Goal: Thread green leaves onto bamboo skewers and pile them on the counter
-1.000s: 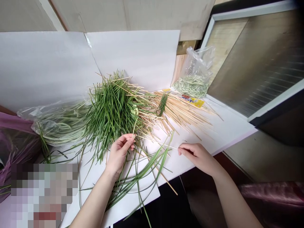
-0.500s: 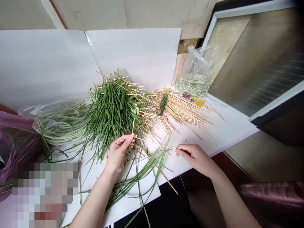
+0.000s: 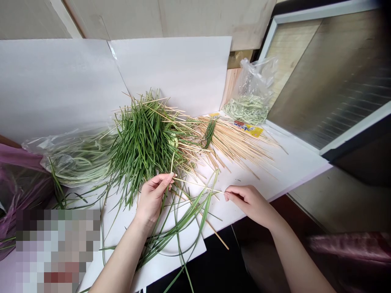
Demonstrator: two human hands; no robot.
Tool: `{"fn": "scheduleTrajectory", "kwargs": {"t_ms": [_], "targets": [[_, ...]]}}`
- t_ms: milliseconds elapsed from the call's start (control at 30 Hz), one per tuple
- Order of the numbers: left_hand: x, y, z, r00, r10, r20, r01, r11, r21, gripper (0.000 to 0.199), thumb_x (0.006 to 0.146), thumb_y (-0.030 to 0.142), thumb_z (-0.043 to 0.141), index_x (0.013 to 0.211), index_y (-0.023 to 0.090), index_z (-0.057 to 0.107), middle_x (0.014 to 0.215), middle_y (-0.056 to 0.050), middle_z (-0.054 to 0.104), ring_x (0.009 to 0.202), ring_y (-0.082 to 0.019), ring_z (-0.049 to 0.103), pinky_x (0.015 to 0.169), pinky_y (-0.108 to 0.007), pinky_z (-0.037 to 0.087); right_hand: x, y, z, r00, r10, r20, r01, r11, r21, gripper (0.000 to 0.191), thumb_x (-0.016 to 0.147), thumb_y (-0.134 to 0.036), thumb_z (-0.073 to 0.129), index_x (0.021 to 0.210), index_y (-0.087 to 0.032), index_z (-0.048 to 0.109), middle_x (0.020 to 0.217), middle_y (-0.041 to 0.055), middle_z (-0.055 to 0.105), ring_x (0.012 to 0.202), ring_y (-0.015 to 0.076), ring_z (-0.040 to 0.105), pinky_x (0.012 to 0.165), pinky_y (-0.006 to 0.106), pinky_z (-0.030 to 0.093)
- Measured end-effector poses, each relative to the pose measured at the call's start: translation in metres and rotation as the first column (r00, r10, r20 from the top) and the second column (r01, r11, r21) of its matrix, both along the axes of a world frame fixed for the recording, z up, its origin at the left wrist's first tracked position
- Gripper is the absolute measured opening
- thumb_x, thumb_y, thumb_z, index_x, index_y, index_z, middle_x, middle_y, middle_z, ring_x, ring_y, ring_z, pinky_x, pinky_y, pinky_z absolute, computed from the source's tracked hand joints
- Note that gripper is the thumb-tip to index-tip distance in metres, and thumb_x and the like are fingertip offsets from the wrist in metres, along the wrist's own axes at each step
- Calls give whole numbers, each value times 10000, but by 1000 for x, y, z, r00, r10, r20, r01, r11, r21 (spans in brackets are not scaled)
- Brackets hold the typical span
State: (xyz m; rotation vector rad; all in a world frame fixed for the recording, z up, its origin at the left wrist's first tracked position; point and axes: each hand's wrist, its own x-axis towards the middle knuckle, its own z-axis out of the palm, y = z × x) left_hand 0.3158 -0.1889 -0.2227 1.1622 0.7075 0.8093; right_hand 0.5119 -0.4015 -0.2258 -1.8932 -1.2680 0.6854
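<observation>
In the head view, a thin bamboo skewer (image 3: pixel 198 184) stretches between my two hands above the white tabletop. My left hand (image 3: pixel 153 195) is closed in a pinch around a green chive, whose pale stem (image 3: pixel 172 162) sticks up past the thumb, and the skewer meets it at the fingertips. Whether the tip goes through the chive is hidden by my fingers. The skewer's other end is pinched by my right hand (image 3: pixel 252 203). Loose long chive leaves (image 3: pixel 186 224) trail below and between the hands. Just behind my left hand rises a big heap of chives (image 3: pixel 140 138) with skewers among them.
Many bare skewers (image 3: pixel 241 144) fan out at the right, with a small chive bundle (image 3: pixel 209 132) across them. A clear bag of pale green pieces (image 3: pixel 249 108) stands behind. Another plastic bag of long stems (image 3: pixel 79 158) lies left, beside a purple bag (image 3: pixel 18 187).
</observation>
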Motion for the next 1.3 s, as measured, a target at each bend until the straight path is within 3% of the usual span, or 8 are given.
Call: {"fn": "scheduleTrajectory", "kwargs": {"t_ms": [567, 767, 1000, 1300], "targets": [[0, 0, 2, 1000, 12, 13, -13, 999, 34, 228, 620, 316, 889, 750, 161, 785, 731, -15, 677, 703, -110, 552, 720, -233, 438, -2, 1, 0, 1000, -1, 3, 0, 1000, 21, 287, 979, -309, 459, 749, -203, 594, 610, -37, 388, 522, 125, 275, 506, 268, 207], [0, -1, 3, 1000, 3, 24, -3, 999, 41, 194, 630, 300, 883, 735, 170, 785, 700, -4, 666, 693, -109, 547, 742, -238, 441, -3, 1, -1, 1000, 3, 3, -3, 1000, 24, 271, 980, -274, 459, 744, -205, 575, 600, -50, 343, 536, 126, 276, 521, 269, 213], [1, -3, 3, 999, -6, 33, 6, 1000, -15, 199, 601, 282, 897, 712, 162, 782, 710, -9, 681, 720, -107, 563, 755, -223, 439, -4, 1, -1, 1000, -9, 2, 9, 1000, 30, 274, 983, -272, 454, 749, -204, 580, 601, -50, 325, 536, 126, 256, 518, 271, 197], [-1, -3, 2, 998, -66, 18, 67, 995, -77, 195, 640, 279, 873, 752, 153, 777, 666, -4, 643, 627, -102, 532, 660, -232, 434, -6, 3, 0, 1000, -19, -20, 20, 999, 40, 269, 975, -278, 462, 742, -207, 575, 598, -52, 307, 537, 126, 246, 513, 266, 191]]}}
